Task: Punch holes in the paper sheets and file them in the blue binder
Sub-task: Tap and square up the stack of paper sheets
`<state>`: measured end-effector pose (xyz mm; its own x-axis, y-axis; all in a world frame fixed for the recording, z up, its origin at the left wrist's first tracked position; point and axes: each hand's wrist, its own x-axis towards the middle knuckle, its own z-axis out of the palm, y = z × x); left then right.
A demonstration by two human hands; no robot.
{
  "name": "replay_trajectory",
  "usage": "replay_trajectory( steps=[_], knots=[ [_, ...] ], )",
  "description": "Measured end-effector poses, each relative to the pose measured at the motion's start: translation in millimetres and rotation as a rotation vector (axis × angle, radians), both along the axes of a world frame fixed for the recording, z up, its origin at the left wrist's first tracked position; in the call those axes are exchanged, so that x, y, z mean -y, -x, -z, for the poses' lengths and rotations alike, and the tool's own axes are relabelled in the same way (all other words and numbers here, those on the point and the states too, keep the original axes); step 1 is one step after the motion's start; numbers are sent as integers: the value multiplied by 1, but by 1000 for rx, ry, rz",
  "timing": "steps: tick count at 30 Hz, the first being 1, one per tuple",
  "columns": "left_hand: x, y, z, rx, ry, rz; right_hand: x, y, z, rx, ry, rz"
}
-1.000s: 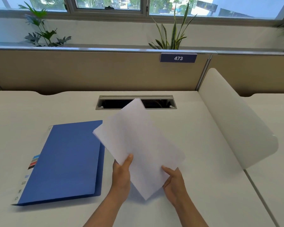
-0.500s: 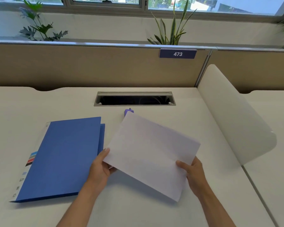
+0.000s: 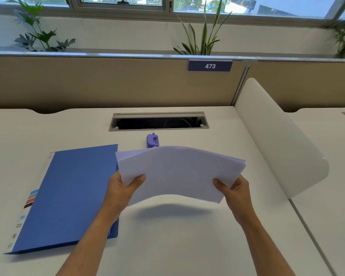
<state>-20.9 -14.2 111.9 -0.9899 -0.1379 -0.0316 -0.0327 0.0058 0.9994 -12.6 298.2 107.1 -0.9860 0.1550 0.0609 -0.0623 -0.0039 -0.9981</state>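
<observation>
I hold a thin stack of white paper sheets [image 3: 179, 172] in the air above the desk, long side across, its middle bowed upward. My left hand [image 3: 124, 188] grips the stack's left end and my right hand [image 3: 234, 191] grips its right end. The closed blue binder [image 3: 68, 196] lies flat on the desk to the left, partly under my left forearm. A small purple hole punch [image 3: 152, 140] stands on the desk just beyond the sheets' far edge, its lower part hidden by them.
An open cable slot [image 3: 159, 122] is set into the white desk [image 3: 177, 246] behind the punch. A curved white divider [image 3: 277, 140] rises along the right side. A beige partition [image 3: 108, 82] with a "473" sign closes off the back.
The sheets have turned from a diagonal to lying across in front of me and now bow upward. My hands moved apart to the two short ends. The hole punch has come into view.
</observation>
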Motion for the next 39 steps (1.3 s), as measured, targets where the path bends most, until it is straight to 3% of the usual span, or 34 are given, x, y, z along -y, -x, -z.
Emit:
replay_trajectory(
  steps=[7,19,24,33,39],
  knots=[
    [-16,-14,29,19,-19,-136,10,-6,31,52,-25,22],
    [-22,-21,44,62,63,-147,23,-8,44,104,-140,49],
    [-34,-24,38,47,155,-37,30,-9,47,68,-204,56],
    [-57,-32,9,-76,156,418,54,-8,54,59,-209,91],
    [-57,-37,18,-30,223,427,59,-7,62,86,-179,62]
  ],
)
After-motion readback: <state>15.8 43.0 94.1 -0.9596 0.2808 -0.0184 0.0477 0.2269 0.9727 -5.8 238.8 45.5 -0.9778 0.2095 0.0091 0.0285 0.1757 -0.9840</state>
